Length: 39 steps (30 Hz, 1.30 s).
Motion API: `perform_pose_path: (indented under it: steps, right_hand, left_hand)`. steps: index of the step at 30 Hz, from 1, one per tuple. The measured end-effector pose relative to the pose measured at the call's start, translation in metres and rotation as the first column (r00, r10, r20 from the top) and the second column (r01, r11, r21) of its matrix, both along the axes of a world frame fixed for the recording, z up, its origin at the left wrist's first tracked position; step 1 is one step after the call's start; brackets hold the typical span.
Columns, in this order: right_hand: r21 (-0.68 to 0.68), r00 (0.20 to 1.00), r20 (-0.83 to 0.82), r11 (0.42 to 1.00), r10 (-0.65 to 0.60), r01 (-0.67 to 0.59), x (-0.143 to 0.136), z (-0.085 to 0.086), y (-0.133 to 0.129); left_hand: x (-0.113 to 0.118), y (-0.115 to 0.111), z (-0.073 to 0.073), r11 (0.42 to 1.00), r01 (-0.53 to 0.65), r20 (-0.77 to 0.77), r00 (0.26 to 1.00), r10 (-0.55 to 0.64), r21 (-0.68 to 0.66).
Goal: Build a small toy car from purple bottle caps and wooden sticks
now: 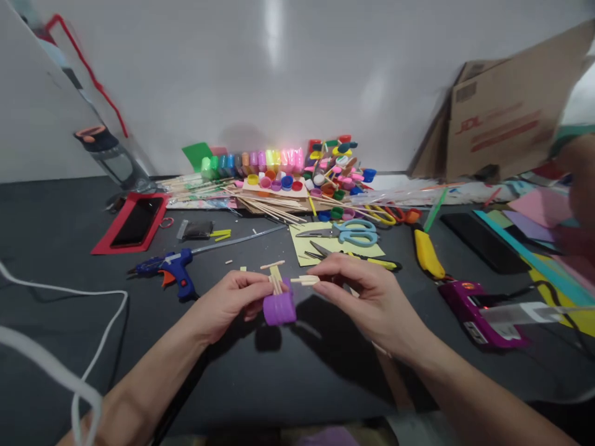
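Note:
My left hand (237, 294) is closed on a small assembly of short wooden sticks (276, 282) with a purple round piece (279, 309) at its near end. More purple shows just behind the sticks. Between thumb and fingertips, my right hand (365, 294) pinches a few short pale stick pieces (304, 280). Their tips point left, close to the assembly; whether they touch it I cannot tell. A single short stick (272, 265) lies on the table just beyond my left fingers.
Left of my hands lies a blue glue gun (176, 272). Scissors (356, 233) and pliers (357, 256) rest on yellow paper (300, 238). Farther back are skewers (274, 203) and paint pots (276, 184). A yellow cutter (428, 253) and a purple device (478, 316) lie right; a white cable (111, 291) left.

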State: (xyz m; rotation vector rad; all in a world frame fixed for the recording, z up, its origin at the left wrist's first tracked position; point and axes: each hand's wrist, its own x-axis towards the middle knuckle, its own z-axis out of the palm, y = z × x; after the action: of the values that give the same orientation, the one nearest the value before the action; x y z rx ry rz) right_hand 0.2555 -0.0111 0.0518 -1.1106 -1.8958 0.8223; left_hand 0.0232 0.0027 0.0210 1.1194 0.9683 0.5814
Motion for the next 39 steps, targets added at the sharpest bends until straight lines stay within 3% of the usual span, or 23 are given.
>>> perform_pose_path:
  steps: [3,6,11,19,24,33,39]
  right_hand:
    - [0.110,0.975,0.203,0.988,0.085,-0.109,0.001,0.009,0.004]
    - [0.132,0.907,0.384,0.963,0.171,-0.237,-0.001,0.019,0.009]
    - [0.102,0.814,0.489,0.906,0.313,-0.410,-0.012,0.027,0.017]
    - [0.005,0.755,0.594,0.937,0.278,-0.349,-0.026,0.036,0.022]
    - [0.017,0.719,0.639,0.930,0.272,-0.367,-0.029,0.039,0.021]
    - [0.044,0.765,0.582,0.929,0.276,-0.368,-0.033,0.030,0.030]
    - [0.052,0.777,0.573,0.934,0.262,-0.353,-0.034,0.033,0.032]
  left_hand:
    - [-0.001,-0.002,0.000,0.995,0.067,0.032,0.997,-0.065,-0.076]
    - [-0.002,-0.001,0.001,0.981,0.117,0.030,0.993,-0.114,-0.156]
    - [-0.005,-0.001,-0.003,0.968,0.095,0.019,0.995,-0.094,-0.232]
    - [-0.003,-0.003,-0.006,0.964,0.103,0.034,0.995,-0.098,-0.245]
    - [-0.001,-0.001,-0.007,0.971,0.075,0.027,0.997,-0.071,-0.226]
    - [0.002,0.003,-0.006,0.979,0.004,0.049,0.999,0.006,-0.205]
    - [0.000,0.001,-0.008,0.956,0.052,0.120,0.993,-0.018,-0.290]
